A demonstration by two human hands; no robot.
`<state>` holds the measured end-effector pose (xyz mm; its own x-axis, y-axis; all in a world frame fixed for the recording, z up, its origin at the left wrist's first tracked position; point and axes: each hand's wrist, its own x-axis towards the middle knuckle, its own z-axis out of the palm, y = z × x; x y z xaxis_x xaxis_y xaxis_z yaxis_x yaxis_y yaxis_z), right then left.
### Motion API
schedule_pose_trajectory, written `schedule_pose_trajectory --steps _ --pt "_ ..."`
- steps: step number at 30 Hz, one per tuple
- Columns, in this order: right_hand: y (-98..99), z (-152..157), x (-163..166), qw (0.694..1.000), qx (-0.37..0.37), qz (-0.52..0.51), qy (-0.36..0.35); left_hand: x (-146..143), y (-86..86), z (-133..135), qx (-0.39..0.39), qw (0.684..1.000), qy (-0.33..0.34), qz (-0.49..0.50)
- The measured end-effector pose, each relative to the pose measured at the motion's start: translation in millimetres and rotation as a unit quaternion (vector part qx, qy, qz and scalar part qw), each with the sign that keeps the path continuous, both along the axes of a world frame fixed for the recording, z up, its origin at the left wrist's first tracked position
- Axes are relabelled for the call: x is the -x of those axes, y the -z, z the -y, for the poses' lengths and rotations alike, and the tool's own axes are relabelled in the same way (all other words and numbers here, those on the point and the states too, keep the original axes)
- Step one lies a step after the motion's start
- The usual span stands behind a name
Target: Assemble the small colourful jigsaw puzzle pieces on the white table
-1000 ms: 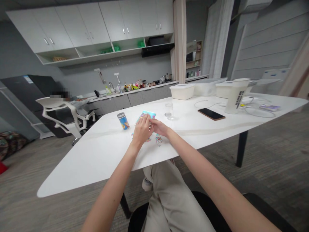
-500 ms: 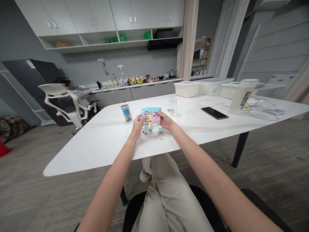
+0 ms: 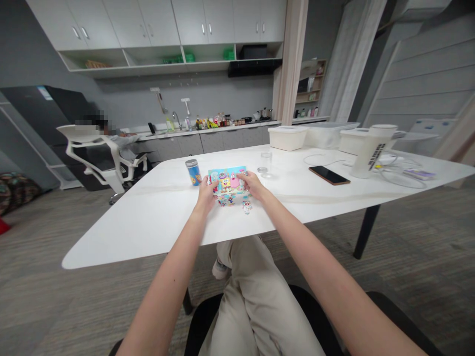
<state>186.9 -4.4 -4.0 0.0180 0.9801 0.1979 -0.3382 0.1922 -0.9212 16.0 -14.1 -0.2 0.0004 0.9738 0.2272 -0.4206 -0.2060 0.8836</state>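
Note:
Between my two hands I hold up a cartoon picture sheet (image 3: 229, 181), light blue with yellow and pink figures. My left hand (image 3: 207, 193) grips its left edge, thumb on the front. At the right edge, my right hand (image 3: 253, 184) pinches it the same way. Below the sheet lie small colourful pieces (image 3: 226, 200), partly covered by it; their exact shape is too small to tell. A separate small piece (image 3: 247, 207) rests nearer the table's front edge. Left of my left hand stands a blue can (image 3: 193, 173) with a silver lid.
Behind my right hand are a clear jar (image 3: 265, 159) and a round clear lid (image 3: 262, 170). Farther right lie a phone (image 3: 329, 174), a white bottle (image 3: 372, 152) and cables. White bins (image 3: 287, 138) line the table's back. A person sits in a white chair (image 3: 89, 155) at left.
The picture sheet shows wider now, with more figures visible on its left. My left hand has shifted left with that edge, while my right hand stays nearly in place.

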Motion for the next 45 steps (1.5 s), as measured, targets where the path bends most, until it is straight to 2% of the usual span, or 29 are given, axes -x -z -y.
schedule_pose_trajectory --steps 4,9,13,16,19,23,26,30,33,37,41,42,43,45 --pt "-0.8 -0.5 -0.7 0.999 -0.032 0.009 0.011 1.8 0.9 -2.1 -0.015 1.0 -0.01 0.001" --pt "4.0 -4.3 -0.9 0.993 -0.057 0.084 0.058 3.6 5.1 -7.9 -0.028 0.999 -0.028 -0.011" --pt "7.2 -7.3 -1.8 0.978 -0.083 0.169 0.094 2.4 7.8 -11.2 -0.066 0.996 -0.053 -0.034" --pt "8.0 -7.7 -3.2 0.957 -0.099 0.24 0.129 2.3 6.5 -10.2 -0.097 0.986 -0.096 -0.1" --pt "7.7 -6.1 -4.1 0.949 -0.085 0.272 0.136 4.1 1.2 -4.2 -0.134 0.951 -0.162 -0.225" --pt "6.6 -4.1 -3.8 0.955 -0.06 0.26 0.128 6.0 -8.9 9.2 -0.177 0.855 -0.254 -0.416" --pt "6.3 -3.6 -2.2 0.954 -0.057 0.262 0.134 6.6 -15.4 18.0 -0.189 0.818 -0.288 -0.461" --pt "6.3 -2.2 0.0 0.962 -0.05 0.253 0.088 16.3 -23.4 24.5 -0.205 0.799 -0.317 -0.467" --pt "5.0 -1.3 -0.2 0.97 -0.03 0.235 0.051 35.1 -28.3 26.1 -0.193 0.803 -0.348 -0.443" --pt "1.9 -0.9 -0.9 0.969 -0.025 0.24 0.061 67.3 -29.2 28.5 -0.139 0.829 -0.355 -0.41" --pt "0.8 0.6 0.3 0.963 -0.028 0.26 0.063 98.8 -25.0 40.5 -0.033 0.909 -0.27 -0.317" --pt "0.9 1.0 0.6 0.962 -0.028 0.264 0.062 107.4 -23.8 44.5 0.003 0.919 -0.249 -0.305" --pt "1.0 1.3 0.8 0.961 -0.027 0.267 0.06 116.5 -22.6 48.4 0.035 0.92 -0.237 -0.309" --pt "1.6 1.6 0.8 0.961 -0.028 0.27 0.058 135.1 -19.9 54.5 0.088 0.903 -0.226 -0.355"
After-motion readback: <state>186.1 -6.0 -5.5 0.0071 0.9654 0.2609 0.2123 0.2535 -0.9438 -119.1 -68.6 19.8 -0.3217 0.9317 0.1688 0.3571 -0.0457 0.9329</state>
